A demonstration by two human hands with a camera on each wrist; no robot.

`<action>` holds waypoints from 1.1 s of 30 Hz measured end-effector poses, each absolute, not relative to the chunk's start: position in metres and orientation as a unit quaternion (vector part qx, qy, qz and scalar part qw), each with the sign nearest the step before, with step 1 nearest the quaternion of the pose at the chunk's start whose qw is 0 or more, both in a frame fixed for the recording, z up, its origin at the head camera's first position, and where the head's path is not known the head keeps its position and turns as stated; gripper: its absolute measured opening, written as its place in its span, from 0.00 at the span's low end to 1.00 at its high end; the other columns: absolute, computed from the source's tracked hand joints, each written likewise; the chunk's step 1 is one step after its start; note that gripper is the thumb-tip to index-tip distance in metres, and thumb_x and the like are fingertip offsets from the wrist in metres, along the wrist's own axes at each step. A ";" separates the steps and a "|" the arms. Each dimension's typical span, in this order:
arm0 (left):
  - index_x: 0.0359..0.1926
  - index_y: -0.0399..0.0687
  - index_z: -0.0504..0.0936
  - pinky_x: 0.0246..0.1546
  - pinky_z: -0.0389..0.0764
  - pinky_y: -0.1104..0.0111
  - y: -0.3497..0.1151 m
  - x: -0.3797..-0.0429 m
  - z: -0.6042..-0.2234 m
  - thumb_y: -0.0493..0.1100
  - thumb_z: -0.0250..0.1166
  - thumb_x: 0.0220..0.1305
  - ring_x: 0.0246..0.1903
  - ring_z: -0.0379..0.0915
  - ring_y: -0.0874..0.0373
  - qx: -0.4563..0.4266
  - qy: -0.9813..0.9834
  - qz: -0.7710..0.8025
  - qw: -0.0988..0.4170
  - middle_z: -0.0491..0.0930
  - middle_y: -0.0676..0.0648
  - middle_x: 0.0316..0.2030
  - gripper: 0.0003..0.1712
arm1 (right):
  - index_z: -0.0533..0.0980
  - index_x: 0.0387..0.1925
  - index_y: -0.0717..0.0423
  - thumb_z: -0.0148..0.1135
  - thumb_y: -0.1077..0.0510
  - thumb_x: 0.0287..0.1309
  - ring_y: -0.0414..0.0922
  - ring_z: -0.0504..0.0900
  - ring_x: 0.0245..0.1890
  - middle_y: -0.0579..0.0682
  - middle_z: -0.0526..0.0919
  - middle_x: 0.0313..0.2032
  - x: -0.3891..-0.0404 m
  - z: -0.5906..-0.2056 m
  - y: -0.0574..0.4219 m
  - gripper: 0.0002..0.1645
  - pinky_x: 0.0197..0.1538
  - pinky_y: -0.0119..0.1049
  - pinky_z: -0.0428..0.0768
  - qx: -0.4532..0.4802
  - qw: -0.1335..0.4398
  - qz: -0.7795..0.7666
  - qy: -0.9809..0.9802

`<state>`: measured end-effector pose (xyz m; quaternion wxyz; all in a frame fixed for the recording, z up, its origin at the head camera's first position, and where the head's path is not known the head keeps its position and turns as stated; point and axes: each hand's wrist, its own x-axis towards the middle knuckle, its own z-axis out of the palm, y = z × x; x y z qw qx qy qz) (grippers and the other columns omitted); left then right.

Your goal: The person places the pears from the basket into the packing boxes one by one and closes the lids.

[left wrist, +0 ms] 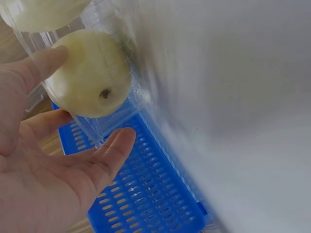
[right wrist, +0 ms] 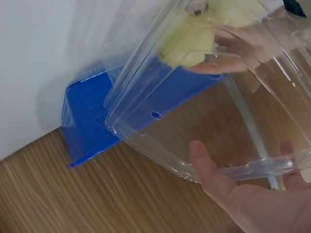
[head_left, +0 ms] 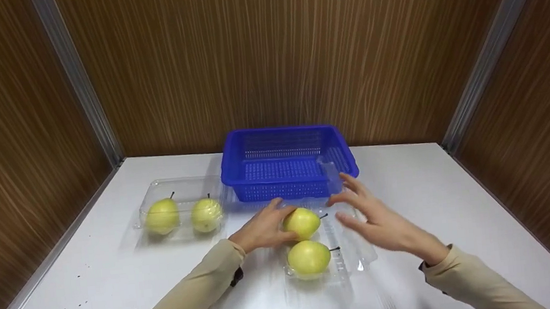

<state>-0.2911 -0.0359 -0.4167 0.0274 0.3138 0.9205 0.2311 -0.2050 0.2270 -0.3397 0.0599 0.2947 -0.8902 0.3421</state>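
Observation:
Two yellow-green pears, the far pear [head_left: 302, 224] and the near pear [head_left: 309, 257], sit in a clear plastic clamshell box [head_left: 340, 268] in front of the blue basket. My left hand [head_left: 265, 226] holds the far pear from its left side, thumb and index finger on opposite sides of it. In the left wrist view the other fingers stretch past this pear [left wrist: 90, 75]. To the right, my right hand [head_left: 378, 220] is spread, slightly blurred, beside the raised clear lid [head_left: 332, 177]. The right wrist view shows its thumb and fingertips right at the rim of the lid [right wrist: 233, 172].
A blue plastic basket [head_left: 277, 180] stands at the back middle. On the left is another clear clamshell box [head_left: 183, 182] with two pears [head_left: 162, 216] inside. Wood-patterned panels [head_left: 267, 65] enclose the white table [head_left: 438, 200] at back and sides.

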 end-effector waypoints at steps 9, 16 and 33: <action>0.67 0.51 0.71 0.68 0.63 0.46 -0.044 -0.295 -0.417 0.54 0.57 0.69 0.70 0.58 0.43 0.318 0.914 0.252 0.025 0.62 0.38 0.69 0.29 | 0.68 0.65 0.39 0.73 0.34 0.45 0.65 0.52 0.73 0.60 0.42 0.77 -0.200 -0.365 0.201 0.46 0.60 0.66 0.69 0.383 0.089 0.229 -0.891; 0.67 0.38 0.69 0.63 0.71 0.53 -0.048 -0.298 -0.417 0.43 0.52 0.72 0.60 0.70 0.46 0.288 0.907 0.308 0.004 0.70 0.39 0.63 0.26 | 0.70 0.65 0.43 0.71 0.36 0.49 0.60 0.54 0.74 0.61 0.50 0.75 -0.201 -0.383 0.185 0.42 0.65 0.67 0.61 0.427 0.126 0.165 -0.880; 0.63 0.34 0.72 0.63 0.70 0.51 -0.037 -0.316 -0.417 0.39 0.47 0.74 0.59 0.73 0.42 0.212 0.907 0.362 -0.024 0.76 0.35 0.59 0.22 | 0.73 0.60 0.43 0.68 0.38 0.53 0.62 0.61 0.71 0.61 0.65 0.69 -0.198 -0.409 0.168 0.34 0.63 0.72 0.61 0.452 0.131 0.087 -0.878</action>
